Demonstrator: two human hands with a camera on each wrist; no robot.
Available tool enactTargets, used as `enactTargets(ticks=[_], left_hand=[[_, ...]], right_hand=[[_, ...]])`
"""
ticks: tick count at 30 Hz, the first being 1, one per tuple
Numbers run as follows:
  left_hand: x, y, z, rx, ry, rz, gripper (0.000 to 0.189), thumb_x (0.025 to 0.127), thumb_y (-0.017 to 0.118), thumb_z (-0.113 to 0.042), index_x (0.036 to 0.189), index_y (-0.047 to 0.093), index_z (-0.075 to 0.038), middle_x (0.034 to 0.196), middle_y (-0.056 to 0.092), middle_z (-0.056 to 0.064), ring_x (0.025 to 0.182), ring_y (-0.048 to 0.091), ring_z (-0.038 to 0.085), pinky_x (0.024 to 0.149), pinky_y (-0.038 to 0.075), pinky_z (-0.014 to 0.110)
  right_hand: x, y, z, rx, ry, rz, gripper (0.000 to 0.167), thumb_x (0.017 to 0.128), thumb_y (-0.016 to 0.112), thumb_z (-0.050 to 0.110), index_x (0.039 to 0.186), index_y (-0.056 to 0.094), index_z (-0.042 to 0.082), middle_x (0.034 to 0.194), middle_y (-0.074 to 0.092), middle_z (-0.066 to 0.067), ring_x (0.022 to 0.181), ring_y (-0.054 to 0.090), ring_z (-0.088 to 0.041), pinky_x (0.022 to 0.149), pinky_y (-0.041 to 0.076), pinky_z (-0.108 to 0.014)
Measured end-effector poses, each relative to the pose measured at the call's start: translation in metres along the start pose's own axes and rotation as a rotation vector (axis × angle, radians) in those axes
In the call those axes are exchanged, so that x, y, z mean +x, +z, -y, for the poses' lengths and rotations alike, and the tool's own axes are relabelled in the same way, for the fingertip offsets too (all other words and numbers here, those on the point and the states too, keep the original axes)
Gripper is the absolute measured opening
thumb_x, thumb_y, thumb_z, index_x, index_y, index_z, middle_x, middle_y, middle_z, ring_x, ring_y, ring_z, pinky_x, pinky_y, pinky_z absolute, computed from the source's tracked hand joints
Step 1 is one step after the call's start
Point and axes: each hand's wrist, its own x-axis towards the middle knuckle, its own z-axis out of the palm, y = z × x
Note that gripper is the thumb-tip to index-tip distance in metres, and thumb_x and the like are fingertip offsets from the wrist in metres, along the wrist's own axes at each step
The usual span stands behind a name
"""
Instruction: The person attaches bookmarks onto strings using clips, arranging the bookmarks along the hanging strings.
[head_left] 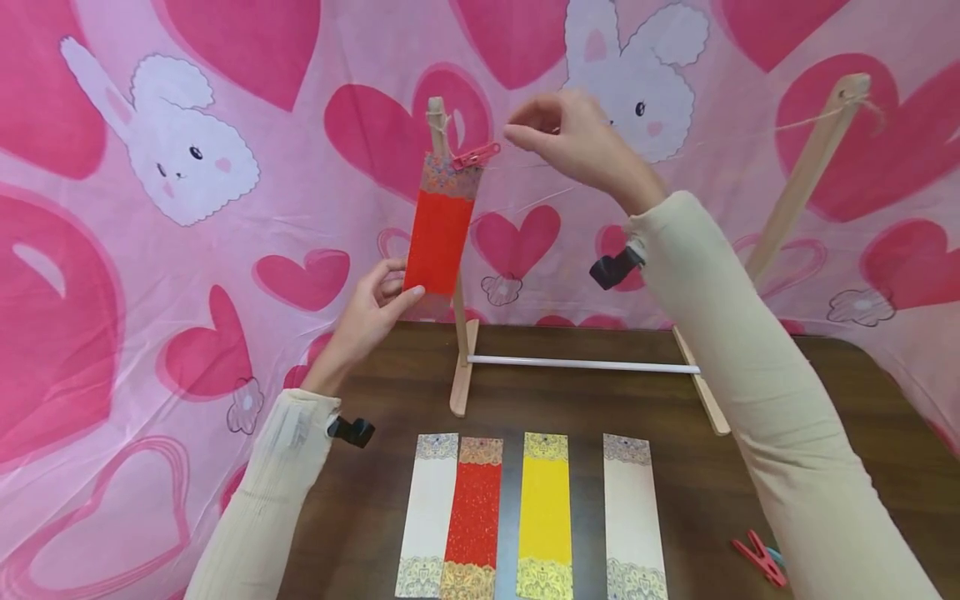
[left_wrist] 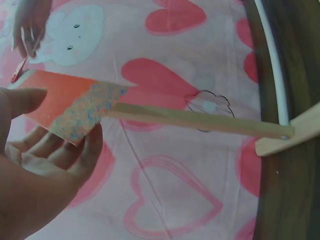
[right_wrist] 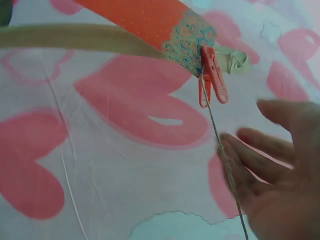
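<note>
A red-orange paper strip point(head_left: 441, 242) with patterned ends hangs at the left wooden post point(head_left: 437, 125). At its top, a pink clothespin point(right_wrist: 214, 75) clips it to a thin string point(right_wrist: 216, 132). My left hand point(head_left: 367, 304) holds the strip's lower end, thumb in front and fingers behind, as the left wrist view also shows. To the right of the clothespin, my right hand point(head_left: 573, 137) is raised beside the string with its fingers loosely bent. Nothing is gripped in it, and the right wrist view shows it apart from the clothespin.
On the dark table lie a white strip point(head_left: 431, 508), a red strip point(head_left: 476, 504), a yellow strip point(head_left: 545, 508) and another white strip point(head_left: 633, 508). Pink clothespin point(head_left: 759, 558) lies at right. A white rod point(head_left: 585, 364) joins the stand's feet; the right post point(head_left: 810, 179) leans behind my right arm.
</note>
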Motion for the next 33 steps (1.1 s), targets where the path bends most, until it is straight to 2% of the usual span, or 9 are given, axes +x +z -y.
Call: enactTargets(ticks=[3, 5, 9, 12, 18, 21, 27, 33], left_hand=[[-0.01, 0.0, 0.006, 0.05, -0.03, -0.038, 0.044, 0.095, 0.065, -0.006, 0.135, 0.047, 0.0, 0.123, 0.063, 0.024, 0.11, 0.064, 0.025, 0.098, 0.051, 0.033], [-0.02, 0.0, 0.01, 0.105, -0.037, -0.048, 0.048, 0.095, 0.065, -0.007, 0.138, 0.045, -0.001, 0.129, 0.059, 0.022, 0.117, 0.06, 0.028, 0.103, 0.047, 0.041], [-0.039, 0.0, 0.016, 0.192, -0.023, -0.04, 0.057, 0.095, 0.066, -0.008, 0.144, 0.039, -0.004, 0.14, 0.051, 0.017, 0.128, 0.051, 0.033, 0.104, 0.043, 0.052], [-0.051, 0.0, 0.017, 0.243, -0.019, -0.039, 0.061, 0.095, 0.067, -0.01, 0.147, 0.037, -0.008, 0.142, 0.049, 0.015, 0.131, 0.048, 0.033, 0.101, 0.046, 0.053], [-0.069, -0.001, 0.015, 0.323, -0.003, -0.063, 0.059, 0.093, 0.07, -0.011, 0.144, 0.041, -0.012, 0.139, 0.052, 0.008, 0.127, 0.051, 0.026, 0.097, 0.05, 0.042], [-0.078, 0.0, 0.013, 0.35, 0.008, -0.074, 0.059, 0.092, 0.071, -0.011, 0.144, 0.042, -0.012, 0.137, 0.052, 0.007, 0.126, 0.051, 0.024, 0.098, 0.05, 0.039], [-0.093, 0.004, 0.012, 0.356, 0.034, -0.078, 0.062, 0.09, 0.073, -0.006, 0.144, 0.042, -0.009, 0.137, 0.052, 0.01, 0.127, 0.05, 0.027, 0.097, 0.049, 0.053], [-0.104, 0.005, 0.014, 0.374, 0.045, -0.08, 0.062, 0.088, 0.074, -0.004, 0.143, 0.043, -0.006, 0.136, 0.054, 0.01, 0.127, 0.051, 0.03, 0.095, 0.049, 0.056]], right_hand=[[-0.018, -0.001, 0.002, -0.102, -0.062, -0.168, 0.035, 0.098, 0.061, 0.036, 0.117, 0.07, 0.008, 0.106, 0.069, -0.002, 0.092, 0.059, -0.01, 0.085, 0.049, -0.024], [-0.032, -0.002, 0.002, -0.129, -0.115, -0.253, 0.031, 0.098, 0.063, 0.032, 0.112, 0.071, 0.006, 0.103, 0.071, -0.002, 0.09, 0.06, -0.009, 0.085, 0.049, -0.022], [-0.064, -0.001, -0.001, -0.146, -0.244, -0.371, 0.022, 0.097, 0.065, 0.02, 0.103, 0.073, 0.001, 0.097, 0.072, -0.007, 0.089, 0.061, -0.013, 0.086, 0.048, -0.023], [-0.085, 0.0, -0.004, -0.154, -0.31, -0.416, 0.016, 0.095, 0.066, 0.014, 0.099, 0.074, 0.0, 0.094, 0.072, -0.009, 0.088, 0.062, -0.017, 0.086, 0.047, -0.026], [-0.118, 0.005, -0.009, -0.167, -0.338, -0.399, 0.01, 0.092, 0.07, 0.008, 0.097, 0.074, 0.001, 0.092, 0.071, -0.008, 0.09, 0.061, -0.021, 0.086, 0.047, -0.03], [-0.132, 0.008, -0.011, -0.171, -0.333, -0.385, 0.009, 0.091, 0.07, 0.005, 0.098, 0.074, 0.002, 0.093, 0.071, -0.008, 0.091, 0.061, -0.02, 0.087, 0.046, -0.027], [-0.164, 0.015, -0.02, -0.172, -0.324, -0.377, 0.014, 0.086, 0.074, -0.001, 0.1, 0.074, 0.0, 0.096, 0.072, -0.01, 0.092, 0.063, -0.02, 0.087, 0.044, -0.015], [-0.189, 0.021, -0.029, -0.187, -0.326, -0.336, 0.019, 0.081, 0.077, -0.001, 0.099, 0.074, 0.004, 0.097, 0.072, -0.008, 0.095, 0.063, -0.022, 0.092, 0.043, -0.015]])
